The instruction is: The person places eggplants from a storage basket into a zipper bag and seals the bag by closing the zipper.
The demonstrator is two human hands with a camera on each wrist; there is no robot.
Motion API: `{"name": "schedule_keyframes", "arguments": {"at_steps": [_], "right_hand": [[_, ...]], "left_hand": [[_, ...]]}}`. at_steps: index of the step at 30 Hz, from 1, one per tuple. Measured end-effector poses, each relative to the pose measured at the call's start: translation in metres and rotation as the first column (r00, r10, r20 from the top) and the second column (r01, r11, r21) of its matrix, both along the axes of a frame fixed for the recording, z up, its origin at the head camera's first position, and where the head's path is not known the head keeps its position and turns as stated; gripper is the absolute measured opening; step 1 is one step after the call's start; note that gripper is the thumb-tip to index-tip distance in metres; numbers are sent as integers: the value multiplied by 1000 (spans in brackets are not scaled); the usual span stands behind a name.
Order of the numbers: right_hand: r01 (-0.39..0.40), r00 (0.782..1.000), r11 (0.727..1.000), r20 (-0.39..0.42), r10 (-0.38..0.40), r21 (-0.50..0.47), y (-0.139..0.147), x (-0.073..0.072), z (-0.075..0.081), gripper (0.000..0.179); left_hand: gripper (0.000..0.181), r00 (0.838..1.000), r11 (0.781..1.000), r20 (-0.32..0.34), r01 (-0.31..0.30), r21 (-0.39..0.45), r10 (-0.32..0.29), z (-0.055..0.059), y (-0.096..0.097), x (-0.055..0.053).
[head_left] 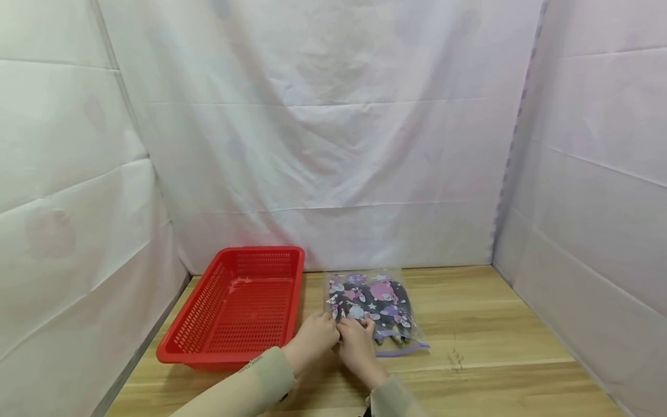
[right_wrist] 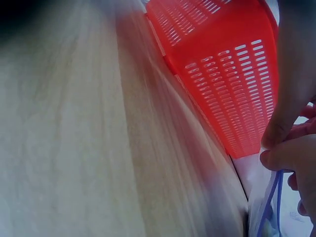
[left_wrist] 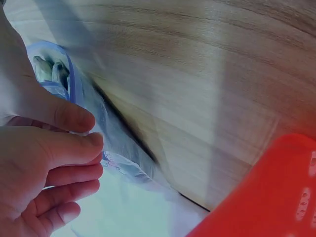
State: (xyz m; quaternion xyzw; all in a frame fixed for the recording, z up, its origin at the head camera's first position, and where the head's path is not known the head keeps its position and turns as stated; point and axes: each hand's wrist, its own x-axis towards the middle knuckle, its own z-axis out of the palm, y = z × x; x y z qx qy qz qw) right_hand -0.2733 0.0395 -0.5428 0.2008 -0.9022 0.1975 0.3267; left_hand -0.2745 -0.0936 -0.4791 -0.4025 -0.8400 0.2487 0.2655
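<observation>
A clear zip bag point(head_left: 367, 301) printed with pink and purple cartoon figures lies flat on the table, dark things inside it. Its purple zip edge point(head_left: 402, 351) faces me, and the lips stand apart in the left wrist view, with pale rounded ends point(left_wrist: 52, 71) showing between them. At the near left corner of the bag, my left hand point(head_left: 316, 336) pinches the edge between thumb and fingers. My right hand point(head_left: 357, 343) grips the same edge right beside it, the thumb tips nearly touching. What exactly the bag contains cannot be told.
Left of the bag stands a red perforated plastic basket point(head_left: 298, 301), its near rim close to my left forearm. The wooden table point(head_left: 484, 336) extends to the right. White cloth point(head_left: 333, 174) hangs behind and along both sides.
</observation>
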Motion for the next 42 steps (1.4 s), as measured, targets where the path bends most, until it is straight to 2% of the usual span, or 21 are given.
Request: {"name": "schedule_keyframes", "arguments": {"at_steps": [4, 7, 12, 16, 21, 24, 28, 33, 35, 39, 42], "right_hand": [[13, 1000, 1000, -26, -12, 7, -1, 0, 0, 22], [17, 999, 1000, -44, -16, 20, 0, -1, 0, 24], [9, 999, 999, 45, -11, 44, 5, 0, -1, 24], [-9, 995, 999, 98, 4, 52, 6, 3, -1, 22], [-3, 999, 998, 53, 0, 57, 4, 4, -3, 19], [4, 1000, 998, 11, -5, 69, 4, 2, -4, 17], [1, 1000, 997, -25, 1, 76, 4, 0, -5, 16], [-18, 1000, 997, -20, 19, 78, 3, 0, -7, 15], [-34, 999, 996, -18, 36, 85, 2, 2, -8, 16], [-65, 996, 993, -48, 70, 94, 1, 1, -8, 19], [-59, 995, 993, -68, 66, 101, 2, -2, -9, 22]], "left_hand": [[9, 998, 999, 45, -42, -2, 42, 0, 0, 1], [8, 997, 998, 43, -64, 9, 64, -2, -1, 0], [4, 997, 996, -27, -74, 44, 75, -4, -2, -1], [3, 995, 993, -42, -85, 80, 89, -8, -5, 2], [8, 992, 987, -1, -122, 102, 123, -13, -6, 8], [9, 992, 984, -2, -127, 125, 128, -16, -5, 9], [8, 991, 979, -61, -104, 176, 116, -20, -3, 8], [26, 989, 971, -139, -11, 237, 45, -26, -5, 10], [26, 986, 969, -162, 20, 248, 21, -28, -7, 13], [33, 981, 963, -195, 41, 267, 13, -29, -11, 14], [33, 983, 963, -184, 54, 264, -4, -32, -10, 11]]}}
